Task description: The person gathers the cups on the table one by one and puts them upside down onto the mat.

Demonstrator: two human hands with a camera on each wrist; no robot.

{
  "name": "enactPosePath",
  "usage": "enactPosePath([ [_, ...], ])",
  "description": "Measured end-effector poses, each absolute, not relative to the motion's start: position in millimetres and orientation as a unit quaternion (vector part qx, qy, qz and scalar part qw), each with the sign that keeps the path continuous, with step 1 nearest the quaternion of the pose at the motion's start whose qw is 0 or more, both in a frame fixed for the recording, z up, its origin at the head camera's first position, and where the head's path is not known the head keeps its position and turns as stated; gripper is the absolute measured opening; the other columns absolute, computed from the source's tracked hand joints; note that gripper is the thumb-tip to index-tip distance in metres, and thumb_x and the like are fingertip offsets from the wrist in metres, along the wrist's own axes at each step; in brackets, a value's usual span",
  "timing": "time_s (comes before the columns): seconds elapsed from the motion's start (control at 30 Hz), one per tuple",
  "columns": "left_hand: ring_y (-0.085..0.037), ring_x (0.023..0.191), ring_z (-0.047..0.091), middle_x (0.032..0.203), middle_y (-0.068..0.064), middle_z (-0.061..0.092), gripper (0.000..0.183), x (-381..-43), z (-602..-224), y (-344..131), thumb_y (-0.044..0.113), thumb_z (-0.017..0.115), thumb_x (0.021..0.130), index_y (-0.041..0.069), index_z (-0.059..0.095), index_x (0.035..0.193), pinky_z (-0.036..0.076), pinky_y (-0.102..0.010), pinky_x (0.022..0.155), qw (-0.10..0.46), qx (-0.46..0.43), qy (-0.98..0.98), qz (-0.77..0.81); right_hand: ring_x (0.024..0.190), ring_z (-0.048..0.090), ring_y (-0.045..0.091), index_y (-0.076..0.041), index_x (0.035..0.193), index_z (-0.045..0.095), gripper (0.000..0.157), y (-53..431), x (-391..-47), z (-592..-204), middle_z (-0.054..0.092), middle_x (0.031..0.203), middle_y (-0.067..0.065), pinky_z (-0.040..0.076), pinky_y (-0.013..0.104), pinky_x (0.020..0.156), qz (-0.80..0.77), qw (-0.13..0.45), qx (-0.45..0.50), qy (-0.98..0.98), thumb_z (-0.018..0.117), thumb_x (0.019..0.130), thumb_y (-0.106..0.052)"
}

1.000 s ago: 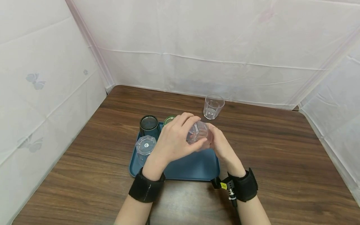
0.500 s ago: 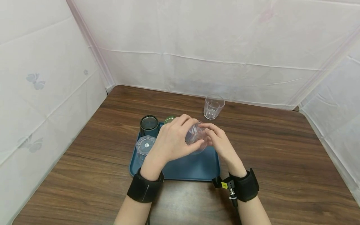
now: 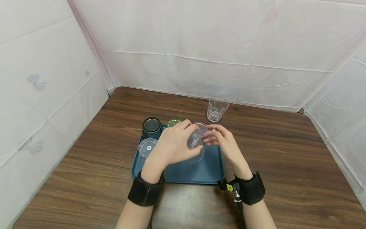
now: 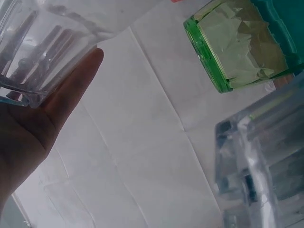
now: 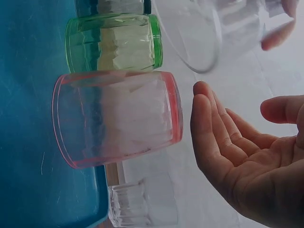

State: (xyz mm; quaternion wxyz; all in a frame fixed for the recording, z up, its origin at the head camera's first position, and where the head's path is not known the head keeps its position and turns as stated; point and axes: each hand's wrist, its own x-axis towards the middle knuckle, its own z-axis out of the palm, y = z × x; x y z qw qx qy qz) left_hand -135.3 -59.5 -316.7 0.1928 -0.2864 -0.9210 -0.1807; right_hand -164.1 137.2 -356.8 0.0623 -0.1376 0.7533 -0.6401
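My left hand [image 3: 175, 144] grips a clear drinking glass [image 3: 193, 141] over the tray, its fingers and thumb around the base end. The glass is tilted, its rim facing down and to the right. In the right wrist view that rim [image 5: 216, 45] is a little blurred. My right hand [image 3: 226, 144] is off the glass, fingers gently bent and thumb apart, with nothing between them. Beside its fingertips a pink-tinted glass [image 5: 118, 118] stands upside down on the blue tray [image 3: 197, 176]. A green glass [image 5: 114, 42] stands upside down next to it.
At the tray's left are a dark glass [image 3: 151, 125] and a faceted clear glass [image 3: 147, 149], both upside down. Behind the tray, another clear glass [image 3: 217, 109] stands upright on the wooden table [image 3: 286, 159]. White sheeting [image 3: 200, 47] hangs around the table.
My right hand has let go of the clear glass and moved slightly right. My left hand has lowered the glass slightly toward me, and the pink glass behind it has come into view.
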Motion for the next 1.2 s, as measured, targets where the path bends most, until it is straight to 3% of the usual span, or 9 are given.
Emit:
enactPosePath([
  [0.37, -0.016, 0.090, 0.057, 0.112, -0.002, 0.056, 0.059, -137.4, -315.5, -60.9, 0.053, 0.062, 0.075, 0.014, 0.058, 0.119, 0.051, -0.035, 0.069, 0.039, -0.226, -0.964, -0.134, 0.085, 0.062, 0.034, 0.005, 0.125, 0.047, 0.035, 144.5, -167.1, -358.1, 0.060, 0.102, 0.026, 0.052, 0.032, 0.075, -0.630, 0.051, -0.131, 0.764, 0.036, 0.099, -0.016],
  [0.73, -0.021, 0.096, 0.055, 0.113, -0.005, 0.054, 0.066, -142.2, -323.2, -61.2, 0.053, 0.067, 0.072, 0.013, 0.054, 0.123, 0.050, -0.040, 0.072, -0.011, -0.222, -0.966, -0.135, 0.085, 0.062, 0.030, 0.001, 0.124, 0.049, 0.033, 148.7, -168.9, -357.5, 0.060, 0.102, 0.025, 0.052, 0.031, 0.075, -0.629, 0.041, -0.129, 0.765, 0.037, 0.098, -0.016],
  [1.1, -0.024, 0.102, 0.053, 0.118, -0.006, 0.054, 0.073, -144.8, -327.6, -62.0, 0.049, 0.074, 0.067, 0.011, 0.053, 0.126, 0.049, -0.042, 0.079, -0.044, -0.223, -0.965, -0.132, 0.088, 0.059, 0.039, 0.003, 0.123, 0.049, 0.033, 149.9, -170.2, -359.1, 0.061, 0.101, 0.026, 0.052, 0.028, 0.073, -0.630, 0.036, -0.127, 0.766, 0.037, 0.098, -0.015],
  [1.2, -0.025, 0.103, 0.053, 0.117, -0.006, 0.053, 0.074, -145.6, -328.6, -61.5, 0.047, 0.077, 0.064, 0.010, 0.054, 0.124, 0.049, -0.042, 0.079, -0.050, -0.220, -0.965, -0.132, 0.086, 0.061, 0.034, 0.002, 0.123, 0.049, 0.033, 150.7, -170.7, -359.6, 0.061, 0.101, 0.026, 0.052, 0.028, 0.073, -0.627, 0.033, -0.126, 0.768, 0.037, 0.098, -0.015],
])
